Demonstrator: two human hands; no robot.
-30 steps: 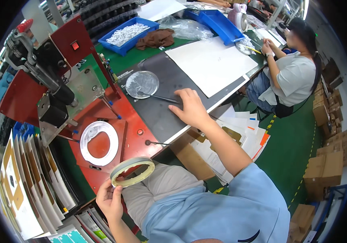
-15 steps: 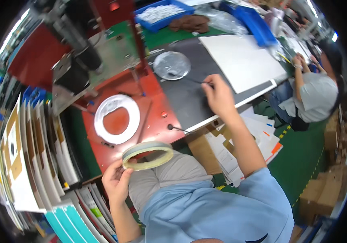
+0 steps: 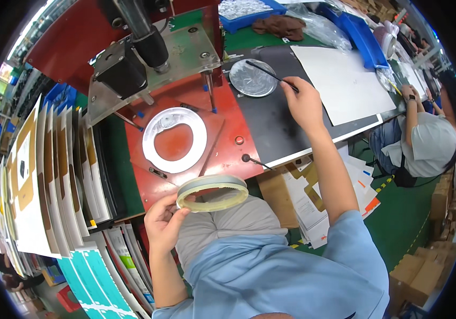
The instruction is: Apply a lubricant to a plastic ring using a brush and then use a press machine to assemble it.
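Observation:
My left hand [image 3: 165,222] is closed on the near-left edge of a ring [image 3: 216,205], grey outside and pale yellow inside. I hold it tilted above my lap, in front of the red machine base. My right hand [image 3: 307,105] pinches a thin black stick [image 3: 268,73], whose far end reaches over a round shallow dish [image 3: 252,87] of clear, whitish material. Whether the tip touches anything in the dish, I cannot tell. A white ring [image 3: 199,144] with a rounded inner opening lies on the red base [image 3: 228,162], beneath the press head.
The press [image 3: 151,50], with its clear plate and posts, stands over the base. Upright boards [image 3: 31,207] crowd the left side. A white sheet [image 3: 345,87] lies on the black mat; beyond are blue trays [image 3: 363,45] and a brown cloth [image 3: 278,26]. Another person [image 3: 422,141] sits right.
My view has shifted, so the bench appears further right and higher. My right hand has moved the stick toward the dish's far side. The ring stays in my left hand.

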